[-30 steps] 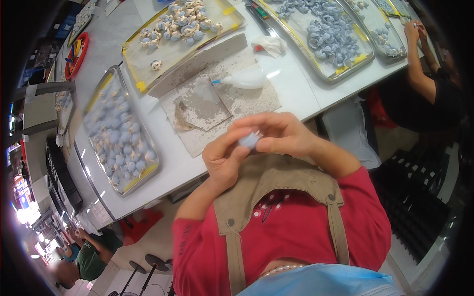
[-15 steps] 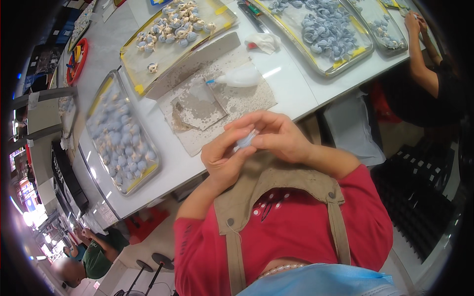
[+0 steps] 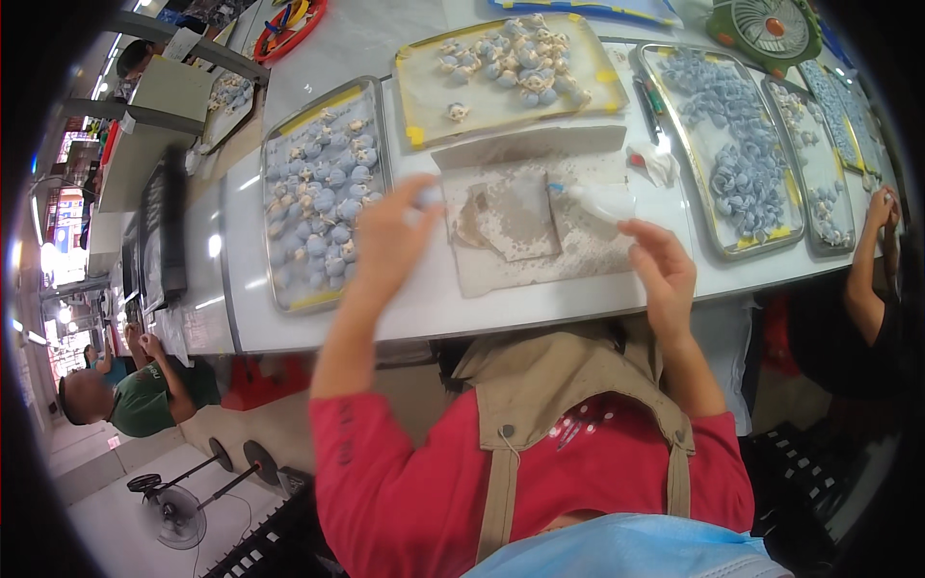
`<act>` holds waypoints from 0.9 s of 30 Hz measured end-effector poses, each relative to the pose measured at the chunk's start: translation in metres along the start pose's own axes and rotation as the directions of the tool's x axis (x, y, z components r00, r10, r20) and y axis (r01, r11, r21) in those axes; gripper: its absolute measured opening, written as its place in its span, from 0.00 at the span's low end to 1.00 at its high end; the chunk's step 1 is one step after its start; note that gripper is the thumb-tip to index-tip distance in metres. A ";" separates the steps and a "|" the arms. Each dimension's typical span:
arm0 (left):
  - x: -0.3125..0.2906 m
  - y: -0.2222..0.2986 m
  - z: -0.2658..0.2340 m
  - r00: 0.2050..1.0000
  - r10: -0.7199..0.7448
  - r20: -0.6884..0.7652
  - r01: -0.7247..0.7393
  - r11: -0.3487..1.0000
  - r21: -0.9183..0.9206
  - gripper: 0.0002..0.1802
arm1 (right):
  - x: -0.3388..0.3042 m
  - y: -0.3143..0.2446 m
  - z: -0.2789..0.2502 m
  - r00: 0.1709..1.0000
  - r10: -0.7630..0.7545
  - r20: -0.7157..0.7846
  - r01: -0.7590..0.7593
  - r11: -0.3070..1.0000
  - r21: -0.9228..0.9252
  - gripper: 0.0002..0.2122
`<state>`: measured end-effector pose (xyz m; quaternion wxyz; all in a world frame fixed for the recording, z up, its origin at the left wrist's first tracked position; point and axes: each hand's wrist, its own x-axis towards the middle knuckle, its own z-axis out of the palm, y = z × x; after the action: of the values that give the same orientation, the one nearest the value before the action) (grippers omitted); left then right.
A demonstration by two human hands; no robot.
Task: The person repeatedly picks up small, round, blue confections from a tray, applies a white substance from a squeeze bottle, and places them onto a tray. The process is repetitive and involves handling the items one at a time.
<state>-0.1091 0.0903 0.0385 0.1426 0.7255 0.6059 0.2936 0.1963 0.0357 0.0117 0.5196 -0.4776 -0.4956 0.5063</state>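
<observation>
Left hand (image 3: 390, 239) pinches blue piece (image 3: 430, 197); right hand (image 3: 665, 275) spread beside bottle (image 3: 609, 200).
Step judged: reach for bottle; next move appears to call for closing the right hand round it. Bottle lies on cardboard (image 3: 506, 275), long axis roughly left to right, blue tip (image 3: 556, 188) leftward; piece, blurred near cardboard's left edge, shows no readable axis.

Passage over cardboard (image 3: 602, 252), bottle (image 3: 605, 201) obstructing; trays (image 3: 761, 245) flanking

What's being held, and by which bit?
The left hand pinches a small bluish piece; blur hides by which part. The right hand holds nothing.
</observation>
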 end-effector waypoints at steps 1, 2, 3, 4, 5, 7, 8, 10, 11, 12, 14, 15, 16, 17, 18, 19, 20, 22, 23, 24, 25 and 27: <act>0.012 -0.018 -0.015 0.994 -0.096 -0.049 0.101 0.991 0.089 0.15 | 0.000 0.002 -0.002 1.000 -0.011 -0.027 0.011 1.000 -0.008 0.12; 0.022 -0.035 -0.027 0.988 -0.128 -0.084 0.142 0.970 0.197 0.15 | 0.001 0.006 -0.003 0.998 -0.026 -0.060 0.024 1.000 -0.020 0.11; 0.031 -0.050 -0.036 0.981 -0.155 -0.120 0.185 0.936 0.300 0.14 | 0.001 0.010 -0.004 0.995 -0.038 -0.095 0.035 0.999 -0.032 0.10; 0.040 -0.065 -0.038 0.987 -0.072 -0.141 0.119 0.924 0.363 0.14 | 0.002 0.014 -0.003 0.991 -0.077 -0.110 0.069 0.995 -0.075 0.10; 0.046 -0.081 -0.038 0.988 0.009 -0.157 0.060 0.901 0.429 0.14 | 0.001 0.019 -0.002 0.986 -0.112 -0.120 0.099 0.988 -0.116 0.09; 0.062 -0.086 -0.033 0.995 0.013 -0.101 0.026 0.925 0.380 0.14 | 0.000 0.027 -0.001 0.977 -0.174 -0.126 0.147 0.969 -0.197 0.08; 0.076 -0.077 -0.023 0.999 -0.047 -0.023 0.051 0.965 0.255 0.14 | 0.001 0.032 -0.002 0.971 -0.203 -0.129 0.168 0.955 -0.243 0.08; 0.100 -0.065 0.007 0.997 -0.050 0.058 0.043 0.992 0.119 0.14 | 0.002 0.036 -0.004 0.964 -0.229 -0.136 0.182 0.940 -0.290 0.07; 0.110 -0.060 0.021 0.999 -0.007 0.053 0.001 0.993 0.115 0.14 | 0.002 0.035 -0.004 0.964 -0.223 -0.142 0.176 0.942 -0.284 0.07; 0.117 -0.056 0.032 0.996 0.005 0.087 -0.015 0.993 0.116 0.14 | 0.002 0.035 -0.004 0.964 -0.219 -0.149 0.171 0.944 -0.281 0.07; 0.130 -0.047 0.052 0.986 0.033 0.160 -0.052 0.992 0.113 0.14 | 0.008 0.029 -0.005 0.964 -0.184 -0.191 0.121 0.947 -0.299 0.07; 0.133 -0.050 0.056 0.988 0.081 0.131 -0.092 0.993 0.076 0.14 | 0.012 0.026 -0.006 0.963 -0.166 -0.214 0.096 0.948 -0.304 0.07; 0.136 -0.057 0.057 0.987 0.127 0.099 -0.131 0.991 0.040 0.14 | 0.019 0.026 -0.007 0.955 -0.222 -0.199 0.137 0.918 -0.371 0.07; 0.140 -0.059 0.064 0.981 0.181 0.069 -0.181 0.983 -0.004 0.15 | 0.030 0.028 -0.010 0.942 -0.278 -0.190 0.171 0.880 -0.443 0.08; 0.139 -0.055 0.064 0.984 0.177 -0.006 -0.177 0.979 -0.098 0.14 | 0.039 0.031 -0.012 0.928 -0.327 -0.178 0.201 0.842 -0.501 0.09; 0.133 -0.049 0.062 0.983 0.163 -0.080 -0.176 0.966 -0.191 0.14 | 0.044 0.032 -0.015 0.931 -0.347 -0.112 0.214 0.770 -0.601 0.10; 0.125 -0.040 0.054 0.979 0.138 -0.152 -0.176 0.946 -0.272 0.14 | 0.049 0.033 -0.016 0.934 -0.356 -0.042 0.233 0.692 -0.683 0.11; 0.091 -0.001 0.040 0.990 -0.129 0.064 0.139 0.745 -0.652 0.14 | 0.052 0.040 -0.021 0.929 -0.368 0.043 0.268 0.588 -0.764 0.15; 0.069 0.017 0.035 0.977 -0.158 0.140 0.211 0.714 -0.668 0.14 | 0.051 0.037 -0.021 0.934 -0.347 0.083 0.278 0.562 -0.779 0.15; 0.045 0.033 0.029 0.958 -0.193 0.212 0.286 0.683 -0.672 0.14 | 0.049 0.028 -0.019 0.937 -0.325 0.128 0.295 0.541 -0.787 0.16; 0.021 0.041 0.031 0.944 -0.184 0.273 0.321 0.695 -0.643 0.16 | 0.046 0.024 -0.018 0.938 -0.302 0.169 0.310 0.516 -0.798 0.16; -0.019 0.054 0.049 0.933 -0.118 0.339 0.344 0.567 -0.748 0.18 | 0.041 0.028 -0.016 0.948 -0.278 0.156 0.296 0.584 -0.756 0.16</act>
<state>-0.0392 0.0668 0.0255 0.5640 0.5295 0.4773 0.4168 0.2108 0.0773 -0.0158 0.3350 -0.5614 -0.7395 0.1601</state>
